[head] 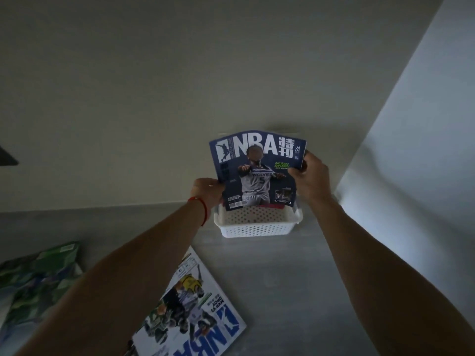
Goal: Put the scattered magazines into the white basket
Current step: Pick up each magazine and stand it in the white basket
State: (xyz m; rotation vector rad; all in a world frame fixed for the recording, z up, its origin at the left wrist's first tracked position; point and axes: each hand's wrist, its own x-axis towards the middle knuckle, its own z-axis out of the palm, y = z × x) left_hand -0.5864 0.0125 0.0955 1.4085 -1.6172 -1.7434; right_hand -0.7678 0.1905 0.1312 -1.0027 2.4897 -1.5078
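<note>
Magazine point(258, 173) upright btwn both hands, lower edge in white basket point(257, 224).

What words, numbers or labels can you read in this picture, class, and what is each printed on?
"NBA", with two Chinese characters: masthead of the blue magazine.
"WOLVES" and "5": jersey on that cover.
"'24": its top right corner.
Green text and small print there: too blurred to read.
"NBA", upside down: white magazine on the surface.
Green magazine: nothing readable.
</note>
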